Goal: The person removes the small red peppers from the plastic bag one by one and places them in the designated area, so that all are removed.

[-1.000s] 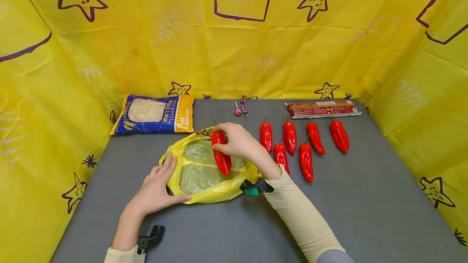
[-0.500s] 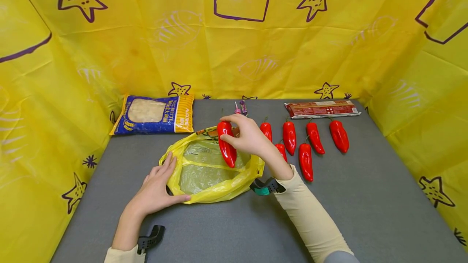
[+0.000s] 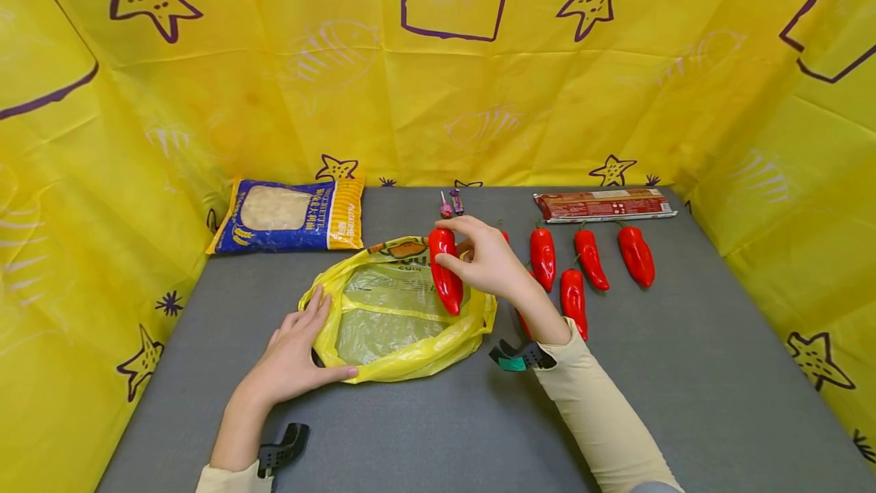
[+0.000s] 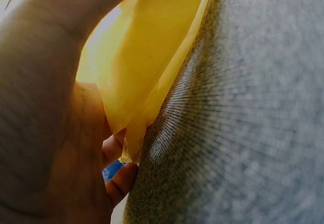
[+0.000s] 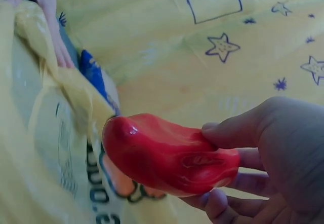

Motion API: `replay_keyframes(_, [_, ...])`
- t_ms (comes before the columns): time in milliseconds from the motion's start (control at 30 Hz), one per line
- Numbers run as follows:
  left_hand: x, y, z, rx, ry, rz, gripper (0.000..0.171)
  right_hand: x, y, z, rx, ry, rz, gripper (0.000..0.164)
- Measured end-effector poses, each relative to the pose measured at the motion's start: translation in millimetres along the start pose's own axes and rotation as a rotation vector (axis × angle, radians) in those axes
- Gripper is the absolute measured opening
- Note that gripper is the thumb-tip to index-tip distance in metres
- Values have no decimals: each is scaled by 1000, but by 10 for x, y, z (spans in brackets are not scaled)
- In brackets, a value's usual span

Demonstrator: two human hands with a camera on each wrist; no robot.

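Observation:
My right hand (image 3: 484, 256) pinches a glossy red pepper (image 3: 446, 272) between thumb and fingers. The pepper hangs tip down above the right part of a yellow plastic bag (image 3: 404, 371), whose mouth faces up. In the right wrist view the held pepper (image 5: 162, 153) shows whole, apart from the stem end in the fingers. My left hand (image 3: 290, 352) rests against the bag's left side, thumb along the front rim and fingers spread behind. From the left wrist, the bag's yellow wall (image 4: 131, 62) stands beside the palm. Several more red peppers (image 3: 572, 301) lie to the right, some partly behind my right arm.
A blue and yellow pasta bag (image 3: 287, 215) lies at the back left of the grey table (image 3: 424, 440). Behind the plastic bag are a lollipop (image 3: 446, 208) and a small purple wrapped sweet (image 3: 457, 201). A long red packet (image 3: 605, 205) is at the back right.
My right hand has moved to the right with the pepper, from the middle of the bag's mouth toward its right side. The left hand stays in place.

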State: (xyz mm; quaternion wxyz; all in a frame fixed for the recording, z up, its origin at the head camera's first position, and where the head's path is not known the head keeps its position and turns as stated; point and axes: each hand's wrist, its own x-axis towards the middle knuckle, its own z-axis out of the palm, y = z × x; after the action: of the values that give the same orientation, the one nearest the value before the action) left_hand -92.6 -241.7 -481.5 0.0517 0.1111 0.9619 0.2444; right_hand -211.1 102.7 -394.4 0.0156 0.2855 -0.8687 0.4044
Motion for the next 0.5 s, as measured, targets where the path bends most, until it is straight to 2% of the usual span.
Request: replay_keyframes(500, [2,2,-3,-4,-8,-3,132,-456,507,-401,-18,93,91,50])
